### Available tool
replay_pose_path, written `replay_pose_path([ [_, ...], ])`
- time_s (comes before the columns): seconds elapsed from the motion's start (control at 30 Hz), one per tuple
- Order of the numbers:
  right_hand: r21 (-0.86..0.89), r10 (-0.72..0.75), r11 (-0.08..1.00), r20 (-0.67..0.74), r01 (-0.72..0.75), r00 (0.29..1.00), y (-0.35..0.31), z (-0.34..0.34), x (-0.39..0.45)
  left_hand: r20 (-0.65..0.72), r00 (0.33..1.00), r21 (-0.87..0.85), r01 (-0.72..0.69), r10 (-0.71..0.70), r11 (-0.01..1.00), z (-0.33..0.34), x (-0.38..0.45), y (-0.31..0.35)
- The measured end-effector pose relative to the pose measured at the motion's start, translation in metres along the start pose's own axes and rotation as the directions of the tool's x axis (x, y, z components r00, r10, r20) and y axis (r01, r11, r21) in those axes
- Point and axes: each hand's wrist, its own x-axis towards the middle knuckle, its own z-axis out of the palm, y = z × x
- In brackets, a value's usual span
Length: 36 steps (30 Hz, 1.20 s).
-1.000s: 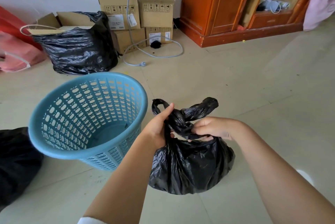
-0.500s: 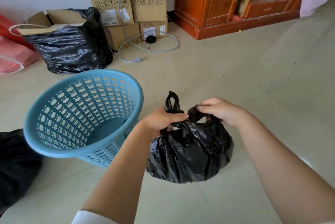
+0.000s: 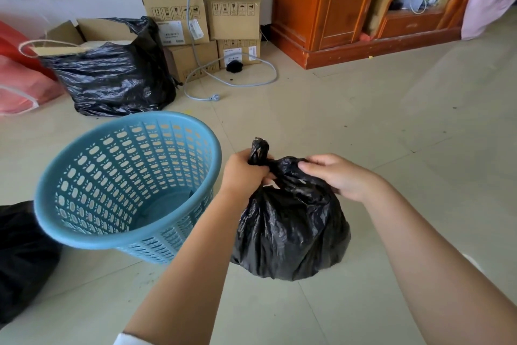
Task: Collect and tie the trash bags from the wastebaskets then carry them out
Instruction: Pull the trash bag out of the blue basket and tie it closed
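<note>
left arm: bare from the wrist up to near the elbow
left sleeve (image 3: 127, 339): white, only its edge shows at the bottom of the picture
right arm: bare all the way, no sleeve to see
left hand (image 3: 242, 170): bare, no glove, no ring to see
right hand (image 3: 338, 175): bare, no glove, short plain nails

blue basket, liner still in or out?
Out. The blue basket shows bare mesh and floor; the black bag sits beside it.
</note>
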Motion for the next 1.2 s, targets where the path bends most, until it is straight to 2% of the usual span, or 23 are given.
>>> replay_pose_path([
  [0.1,0.038,0.01,0.999,0.072,-0.012,0.997,0.0,-0.001,0.0,-0.149,0.98,0.044,-0.128,0.134,0.991,0.004,-0.001,-0.002],
  [0.17,0.078,-0.011,0.997,0.066,0.006,0.998,-0.001,-0.005,0.0,-0.173,0.974,-0.051,-0.159,0.148,0.986,0.004,-0.001,-0.003],
  [0.27,0.166,-0.005,0.986,-0.039,0.011,0.999,0.001,-0.008,0.003,-0.067,0.996,-0.429,-0.084,0.061,0.899,0.001,-0.004,-0.001],
  [0.33,0.292,0.032,0.956,-0.142,0.011,0.989,0.002,-0.008,0.005,0.015,0.999,-0.542,-0.027,0.042,0.84,0.001,-0.006,-0.001],
  [0.4,0.366,0.036,0.93,-0.177,0.032,0.983,0.003,-0.011,0.006,0.075,0.996,-0.556,0.0,0.05,0.831,0.003,-0.008,-0.002],
  [0.5,0.36,0.028,0.933,-0.054,-0.007,0.998,0.004,-0.011,0.005,0.15,0.986,-0.545,0.022,0.071,0.838,0.009,-0.014,-0.003],
  [0.6,0.372,0.006,0.928,-0.066,0.019,0.998,0.007,-0.011,0.006,0.177,0.982,-0.533,0.036,0.07,0.845,0.012,-0.013,-0.001],
  [0.67,0.536,-0.014,0.839,-0.152,0.094,0.988,0.005,-0.016,0.006,0.197,0.977,-0.511,0.034,0.078,0.859,0.012,-0.011,0.001],
  [0.77,0.823,-0.092,0.536,-0.164,0.188,0.982,-0.006,-0.023,0.001,0.274,0.959,-0.53,0.089,0.071,0.843,0.015,-0.012,0.005],
  [0.83,0.881,-0.209,0.402,-0.175,0.248,0.962,-0.016,-0.018,-0.001,0.241,0.969,-0.654,0.117,0.059,0.747,0.019,-0.012,0.014],
  [0.9,0.888,-0.229,0.331,-0.251,0.318,0.94,-0.024,-0.011,-0.002,0.141,0.99,-0.835,0.112,0.012,0.539,0.02,-0.009,0.024],
  [0.97,0.846,-0.141,0.343,-0.382,0.407,0.913,-0.028,-0.011,0.0,0.076,0.997,-0.946,0.073,-0.003,0.317,0.018,-0.004,0.032],
  [1.0,0.823,-0.086,0.373,-0.43,0.429,0.899,-0.026,-0.013,0.001,0.07,0.997,-0.959,0.07,-0.006,0.273,0.017,-0.003,0.033],
  [1.03,0.804,-0.054,0.42,-0.441,0.422,0.896,-0.023,-0.015,0.0,0.088,0.996,-0.952,0.085,-0.004,0.294,0.016,-0.003,0.032],
  [1.07,0.76,-0.056,0.511,-0.436,0.401,0.898,-0.016,-0.017,0.0,0.125,0.992,-0.927,0.117,-0.002,0.356,0.014,-0.004,0.029],
  [1.1,0.658,-0.09,0.647,-0.435,0.385,0.896,-0.008,-0.02,-0.001,0.156,0.988,-0.88,0.141,-0.005,0.454,0.011,-0.006,0.025],
  [1.17,0.233,-0.202,0.914,-0.447,0.331,0.871,0.013,-0.025,-0.002,0.138,0.988,-0.695,0.142,-0.063,0.705,0.004,-0.01,0.012],
  [1.2,-0.035,-0.256,0.962,-0.459,0.27,0.851,0.025,-0.028,-0.005,0.08,0.995,-0.504,0.094,-0.062,0.859,0.0,-0.013,0.006],
])
